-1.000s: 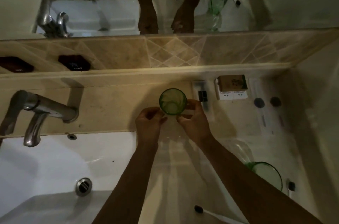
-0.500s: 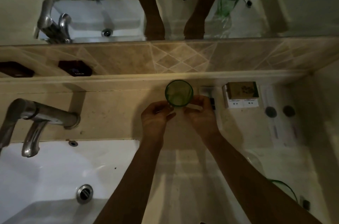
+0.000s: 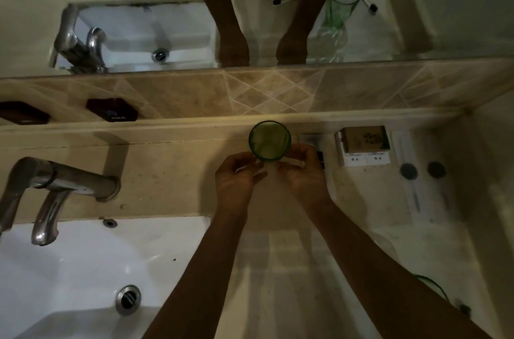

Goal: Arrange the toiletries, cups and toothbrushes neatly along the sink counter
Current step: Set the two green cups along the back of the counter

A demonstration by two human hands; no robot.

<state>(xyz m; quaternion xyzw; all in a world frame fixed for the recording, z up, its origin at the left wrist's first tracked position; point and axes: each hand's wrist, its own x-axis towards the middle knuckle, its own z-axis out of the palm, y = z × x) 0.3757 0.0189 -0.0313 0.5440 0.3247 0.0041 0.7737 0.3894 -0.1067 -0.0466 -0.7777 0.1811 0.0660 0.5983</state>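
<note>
A green glass cup (image 3: 269, 140) stands upright at the back of the beige sink counter (image 3: 178, 172), close to the tiled ledge. My left hand (image 3: 236, 183) touches its lower left side with the fingertips. My right hand (image 3: 304, 172) curls around its right side. A second green cup (image 3: 434, 287) shows only as a rim at the lower right, behind my right forearm. A small cardboard box (image 3: 363, 145) sits to the right of the held cup. Wrapped toothbrushes (image 3: 413, 183) lie farther right.
The white basin (image 3: 83, 269) with its drain (image 3: 128, 299) fills the lower left. A chrome tap (image 3: 52, 188) juts out over it. Two dark control knobs (image 3: 112, 109) sit on the ledge. A mirror (image 3: 417, 5) above reflects my arms and the cup. A wall closes the right side.
Both hands have pushed the green cup away from me, from mid-counter to the back edge by the ledge. The view has shifted, so the second cup sits lower and mostly hidden.
</note>
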